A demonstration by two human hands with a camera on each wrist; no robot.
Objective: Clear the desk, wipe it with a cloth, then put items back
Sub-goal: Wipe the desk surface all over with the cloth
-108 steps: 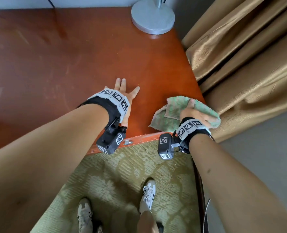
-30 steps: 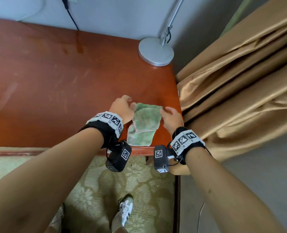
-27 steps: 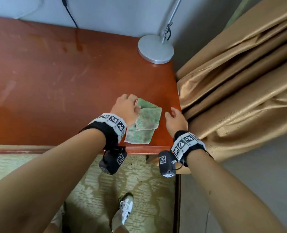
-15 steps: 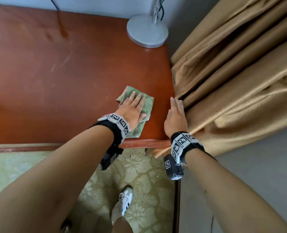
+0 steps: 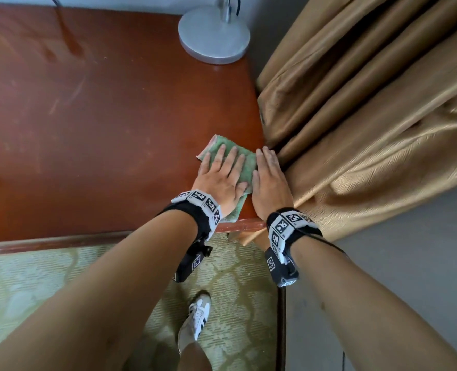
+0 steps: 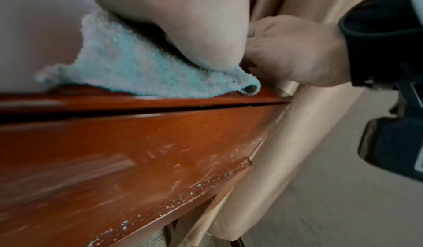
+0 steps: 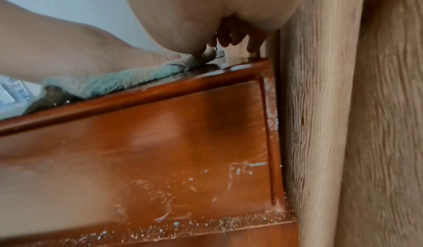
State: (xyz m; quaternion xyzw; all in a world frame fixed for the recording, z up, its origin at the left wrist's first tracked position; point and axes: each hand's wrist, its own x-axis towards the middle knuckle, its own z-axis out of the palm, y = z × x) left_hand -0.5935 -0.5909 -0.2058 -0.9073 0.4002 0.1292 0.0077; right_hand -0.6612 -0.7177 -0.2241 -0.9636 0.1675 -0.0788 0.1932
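Observation:
A folded green cloth (image 5: 246, 162) lies on the red-brown wooden desk (image 5: 101, 116) near its front right corner. My left hand (image 5: 222, 172) presses flat on the cloth with straight, spread fingers. My right hand (image 5: 268, 178) lies flat on the desk beside the cloth, against the curtain, fingers straight and together. In the left wrist view the cloth (image 6: 137, 70) bulges under my left palm at the desk's front edge (image 6: 137, 102). The right wrist view shows the cloth (image 7: 114, 81) on the desk top and my right fingers (image 7: 251, 46) reaching down to the wood.
A silver lamp base (image 5: 214, 38) stands at the desk's back right corner. A golden curtain (image 5: 369, 116) hangs against the desk's right edge. A patterned green chair seat (image 5: 61, 277) and my white shoe (image 5: 195, 314) are below the front edge.
The cloth passed from my right hand to both hands, was folded, and now lies under my flat left hand. My right hand has moved flat onto the desk beside it.

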